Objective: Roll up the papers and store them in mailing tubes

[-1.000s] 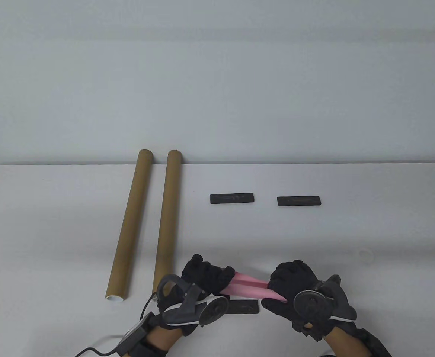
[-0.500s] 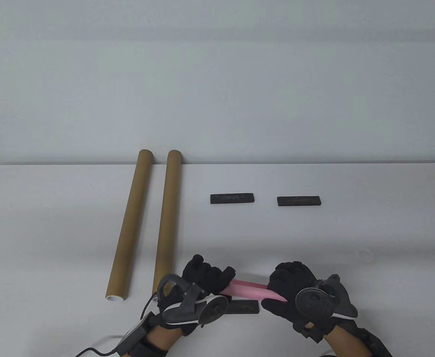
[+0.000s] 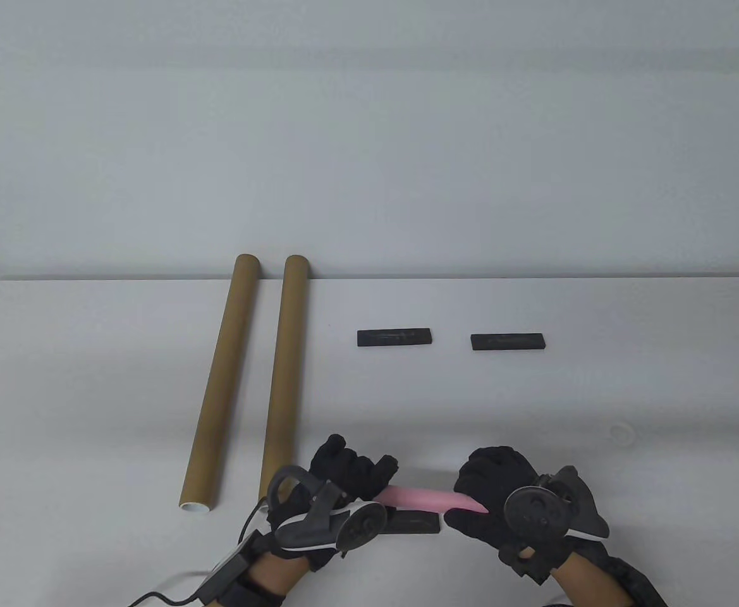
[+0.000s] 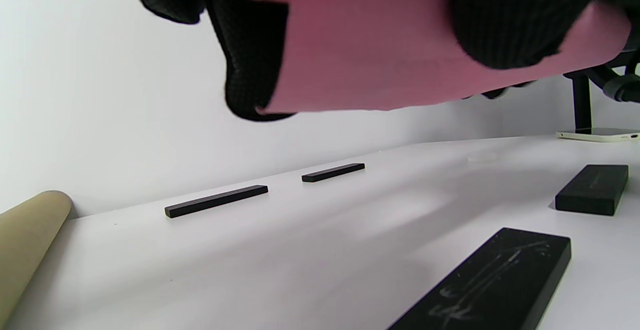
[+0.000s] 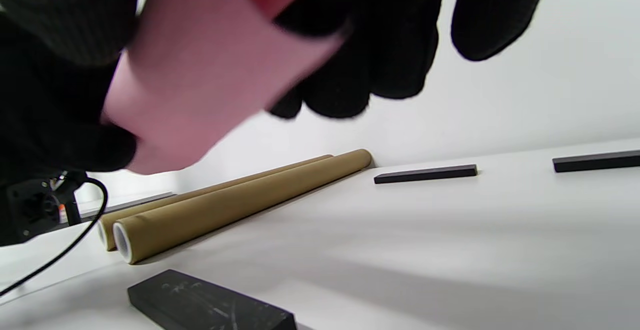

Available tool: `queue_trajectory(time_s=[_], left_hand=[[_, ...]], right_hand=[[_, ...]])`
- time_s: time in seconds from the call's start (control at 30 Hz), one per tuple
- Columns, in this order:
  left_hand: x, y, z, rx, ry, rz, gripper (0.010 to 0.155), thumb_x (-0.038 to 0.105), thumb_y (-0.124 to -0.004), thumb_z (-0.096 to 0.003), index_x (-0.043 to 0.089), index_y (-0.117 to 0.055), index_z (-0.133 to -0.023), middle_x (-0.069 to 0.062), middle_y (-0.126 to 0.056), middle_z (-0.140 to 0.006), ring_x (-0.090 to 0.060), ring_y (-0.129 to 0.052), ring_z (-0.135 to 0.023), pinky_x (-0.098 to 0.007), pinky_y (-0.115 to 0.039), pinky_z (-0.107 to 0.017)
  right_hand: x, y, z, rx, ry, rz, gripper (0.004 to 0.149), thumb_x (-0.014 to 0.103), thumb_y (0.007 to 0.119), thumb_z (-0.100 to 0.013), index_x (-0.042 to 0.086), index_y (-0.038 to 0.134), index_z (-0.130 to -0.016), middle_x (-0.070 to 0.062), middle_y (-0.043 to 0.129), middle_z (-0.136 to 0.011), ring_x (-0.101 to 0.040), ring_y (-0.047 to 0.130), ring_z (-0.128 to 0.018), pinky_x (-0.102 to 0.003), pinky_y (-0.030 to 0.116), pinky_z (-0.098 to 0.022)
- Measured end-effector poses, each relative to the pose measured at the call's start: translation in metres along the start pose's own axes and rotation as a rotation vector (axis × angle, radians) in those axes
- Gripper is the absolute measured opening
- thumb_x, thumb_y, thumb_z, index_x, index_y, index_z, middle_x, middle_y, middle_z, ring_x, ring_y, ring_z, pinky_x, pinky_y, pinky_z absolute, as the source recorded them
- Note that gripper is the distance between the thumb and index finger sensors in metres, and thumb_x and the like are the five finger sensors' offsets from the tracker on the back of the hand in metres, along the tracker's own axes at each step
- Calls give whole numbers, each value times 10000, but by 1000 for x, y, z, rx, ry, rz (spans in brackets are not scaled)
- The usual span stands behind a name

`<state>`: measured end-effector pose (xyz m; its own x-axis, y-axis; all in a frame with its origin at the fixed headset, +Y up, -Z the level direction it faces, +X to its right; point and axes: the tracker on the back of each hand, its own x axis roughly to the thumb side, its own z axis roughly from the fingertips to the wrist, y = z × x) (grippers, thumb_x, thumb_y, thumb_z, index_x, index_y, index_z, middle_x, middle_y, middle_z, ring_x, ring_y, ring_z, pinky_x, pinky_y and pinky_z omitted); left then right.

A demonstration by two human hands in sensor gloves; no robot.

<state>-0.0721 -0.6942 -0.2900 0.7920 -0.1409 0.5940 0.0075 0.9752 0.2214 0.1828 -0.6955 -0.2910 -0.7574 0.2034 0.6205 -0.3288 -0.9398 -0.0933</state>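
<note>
A pink roll of paper (image 3: 426, 498) is held above the table near its front edge, one end in each hand. My left hand (image 3: 350, 475) grips the left end, its fingers curled round the pink roll (image 4: 370, 45). My right hand (image 3: 492, 484) grips the right end, fingers wrapped over the pink roll (image 5: 210, 75). Two brown mailing tubes (image 3: 220, 386) (image 3: 284, 379) lie side by side at the left, running from front to back. Their near open ends show white rims (image 5: 122, 237).
Two black bar weights (image 3: 394, 337) (image 3: 507, 342) lie across the middle of the table. Another black weight (image 3: 413, 522) sits under the roll between my hands, and a fourth (image 4: 592, 189) lies to its right in the left wrist view. A black cable (image 3: 167, 585) trails at front left.
The loose pink flap that stood apart a second ago has closed in, so the roll now looks like one tight cylinder. Both hands stayed in place, turning slightly.
</note>
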Motion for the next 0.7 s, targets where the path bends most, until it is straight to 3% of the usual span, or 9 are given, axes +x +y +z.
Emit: queue_trajectory(time_s=[0.07, 0.13, 0.23, 0.33, 0.37, 0.47, 0.53, 0.63, 0.7], left_hand=[[-2, 1, 0, -5, 7, 14, 717, 705, -735, -325, 301, -771, -917, 125, -1019, -552, -105, -1079, -542, -497, -685, -705], [-2, 1, 0, -10, 12, 20, 723, 705, -735, -325, 299, -766, -922, 122, -1019, -562, -107, -1080, -550, -499, -682, -708], [2, 4, 2, 27, -25, -53, 735, 671, -775, -343, 307, -691, -975, 77, -950, -758, -160, -1009, -716, -515, -641, -718], [8, 8, 3, 71, -48, -129, 699, 657, -788, -350, 309, -717, -953, 94, -959, -718, -134, -1023, -672, -505, -661, -708], [8, 8, 3, 67, -46, -118, 682, 662, -785, -348, 312, -746, -932, 104, -981, -666, -122, -1042, -626, -500, -672, -706], [5, 6, 1, 36, -23, -51, 672, 681, -764, -339, 303, -797, -894, 118, -1019, -564, -103, -1077, -526, -491, -691, -701], [3, 5, 0, 11, -9, -29, 680, 688, -752, -336, 300, -800, -892, 120, -1026, -553, -100, -1084, -514, -490, -695, -701], [3, 4, 1, 18, -10, -35, 718, 688, -741, -342, 309, -727, -952, 84, -972, -737, -148, -1033, -692, -503, -662, -712], [4, 3, 2, 23, -36, -62, 733, 667, -771, -350, 311, -673, -983, 44, -876, -867, -197, -944, -815, -528, -622, -720]], right_hand=[[3, -1, 0, -9, -13, 82, 715, 628, 835, -419, 149, 797, -948, -140, 783, -1017, -492, 777, -955, -716, 640, -672], [7, -1, 0, -29, -19, 109, 631, 552, 864, -439, 178, 796, -942, -127, 778, -1023, -482, 767, -970, -713, 634, -681], [5, -1, -1, -16, -11, 70, 587, 617, 792, -434, 178, 913, -805, -106, 908, -895, -459, 858, -908, -705, 666, -666], [-1, 3, -2, 34, 0, -76, 640, 667, 719, -427, 142, 997, -665, -123, 1008, -740, -455, 962, -781, -694, 720, -622], [-1, 3, -1, 23, 3, -78, 654, 664, 732, -426, 125, 990, -692, -141, 991, -770, -474, 940, -800, -704, 707, -624], [1, -1, 1, -10, -10, 44, 716, 656, 801, -419, 146, 830, -920, -141, 823, -981, -490, 818, -924, -710, 662, -661], [5, -2, 2, -32, -23, 97, 711, 587, 861, -425, 158, 758, -982, -136, 753, -1040, -491, 755, -975, -712, 633, -683], [6, -3, 1, -57, -15, 94, 591, 555, 847, -444, 182, 837, -902, -114, 831, -977, -468, 801, -952, -704, 648, -680], [3, -2, 0, -22, -12, 52, 607, 637, 715, -444, 170, 938, -762, -104, 945, -841, -445, 875, -891, -695, 675, -664]])
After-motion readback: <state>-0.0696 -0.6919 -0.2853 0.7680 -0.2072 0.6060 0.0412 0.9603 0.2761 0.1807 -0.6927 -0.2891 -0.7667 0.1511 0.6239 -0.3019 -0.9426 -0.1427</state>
